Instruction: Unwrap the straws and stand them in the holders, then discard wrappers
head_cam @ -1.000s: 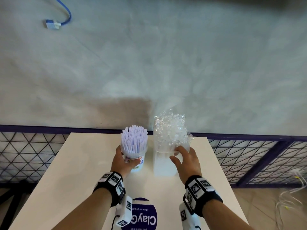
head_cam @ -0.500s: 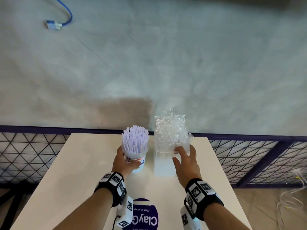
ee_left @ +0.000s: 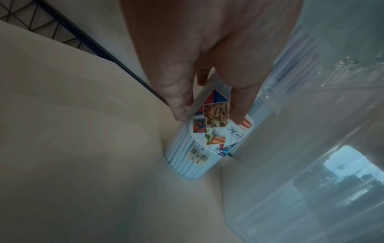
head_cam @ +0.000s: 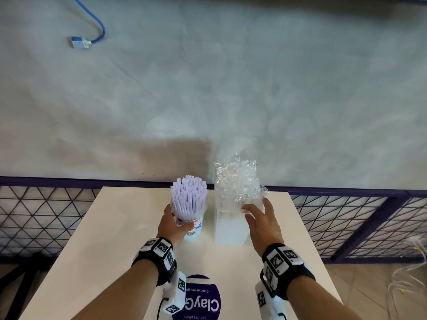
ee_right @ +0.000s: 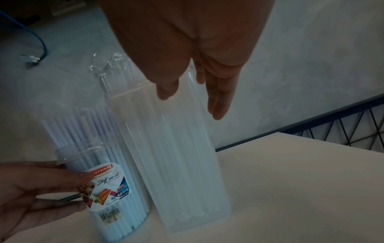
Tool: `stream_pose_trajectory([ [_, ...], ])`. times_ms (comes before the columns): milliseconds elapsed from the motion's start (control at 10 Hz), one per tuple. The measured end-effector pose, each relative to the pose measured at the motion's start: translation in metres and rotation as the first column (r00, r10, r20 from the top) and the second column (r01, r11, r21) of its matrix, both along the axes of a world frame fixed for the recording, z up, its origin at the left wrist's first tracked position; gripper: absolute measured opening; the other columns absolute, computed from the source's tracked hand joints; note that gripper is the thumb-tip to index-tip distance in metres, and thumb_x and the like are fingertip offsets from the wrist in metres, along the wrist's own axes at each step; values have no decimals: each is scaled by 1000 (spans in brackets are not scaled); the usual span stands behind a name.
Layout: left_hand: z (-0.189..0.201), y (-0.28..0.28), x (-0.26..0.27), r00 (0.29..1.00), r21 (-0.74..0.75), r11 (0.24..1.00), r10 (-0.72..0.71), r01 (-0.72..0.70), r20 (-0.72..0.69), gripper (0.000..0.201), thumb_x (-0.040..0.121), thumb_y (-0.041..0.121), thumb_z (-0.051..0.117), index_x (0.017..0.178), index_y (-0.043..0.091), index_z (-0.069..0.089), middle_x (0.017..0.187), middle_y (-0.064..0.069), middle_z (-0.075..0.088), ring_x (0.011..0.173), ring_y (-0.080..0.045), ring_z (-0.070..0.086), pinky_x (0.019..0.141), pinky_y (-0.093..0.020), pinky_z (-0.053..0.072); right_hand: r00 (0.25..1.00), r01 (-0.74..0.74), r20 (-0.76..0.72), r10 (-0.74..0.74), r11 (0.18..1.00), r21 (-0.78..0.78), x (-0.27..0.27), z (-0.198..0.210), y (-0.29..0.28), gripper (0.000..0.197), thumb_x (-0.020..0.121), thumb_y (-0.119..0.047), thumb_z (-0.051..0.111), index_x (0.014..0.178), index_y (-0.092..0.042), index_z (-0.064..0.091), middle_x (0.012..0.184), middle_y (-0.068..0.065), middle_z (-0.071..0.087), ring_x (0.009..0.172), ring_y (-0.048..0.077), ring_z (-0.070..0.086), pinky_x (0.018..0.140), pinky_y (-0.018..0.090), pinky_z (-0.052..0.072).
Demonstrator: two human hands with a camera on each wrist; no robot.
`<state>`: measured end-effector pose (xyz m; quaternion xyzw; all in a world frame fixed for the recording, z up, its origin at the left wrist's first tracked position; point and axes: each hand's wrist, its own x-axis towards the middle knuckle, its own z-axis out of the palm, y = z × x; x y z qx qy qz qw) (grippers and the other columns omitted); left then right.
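Observation:
A round clear jar (head_cam: 193,224) with a printed label stands on the table, packed with upright white straws (head_cam: 189,195). My left hand (head_cam: 172,221) grips it from the left, thumb and fingers curled round the label (ee_left: 209,125). Right beside it stands a tall square clear holder (head_cam: 228,225) filled with straws in clear wrappers, crinkled plastic (head_cam: 235,181) bunched above its rim. My right hand (head_cam: 261,215) hovers at the holder's upper right side with fingers (ee_right: 218,105) straight and spread, holding nothing. In the right wrist view, jar (ee_right: 108,189) and holder (ee_right: 182,164) stand side by side.
The small cream table (head_cam: 115,227) carries a round purple sticker (head_cam: 201,299) at its near edge. A purple railing with black mesh (head_cam: 46,209) runs just behind the table. Beyond it, grey floor lies far below, with a blue cable (head_cam: 92,31).
My right hand has let go of the tall holder; its fingers have straightened and drawn slightly back. The left hand stays wrapped round the jar.

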<state>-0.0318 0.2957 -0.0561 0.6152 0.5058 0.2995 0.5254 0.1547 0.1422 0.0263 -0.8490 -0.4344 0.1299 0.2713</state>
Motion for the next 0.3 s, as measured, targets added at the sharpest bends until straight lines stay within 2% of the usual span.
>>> stream_pose_trajectory([
  [100, 0, 1, -1, 999, 11, 1000, -20, 20, -38, 83, 56, 31, 79, 129, 21, 42, 117, 3, 57, 110, -27, 62, 96, -39, 51, 1000, 6, 2, -6, 1000, 12, -1, 2, -1, 26, 103, -21, 44, 123, -31, 59, 162, 1, 11, 118, 35, 57, 97, 33, 42],
  [200, 8, -2, -4, 990, -13, 1000, -22, 20, -142, 76, 71, 16, 80, 135, 13, 39, 131, -10, 56, 114, -30, 59, 95, -36, 49, 1000, -7, 29, 5, 997, 76, 0, 2, -4, 26, 102, -17, 48, 116, -33, 63, 162, -2, 14, 110, 35, 60, 85, 29, 43],
  [300, 18, -6, -8, 963, 1, 1000, 11, -11, -271, 83, 80, 14, 73, 148, 8, 25, 146, -18, 41, 132, -32, 44, 104, -37, 39, 999, -4, 43, -2, 991, 137, 3, 2, -3, 30, 100, -11, 49, 114, -32, 66, 161, 0, 19, 108, 35, 61, 83, 28, 44],
])
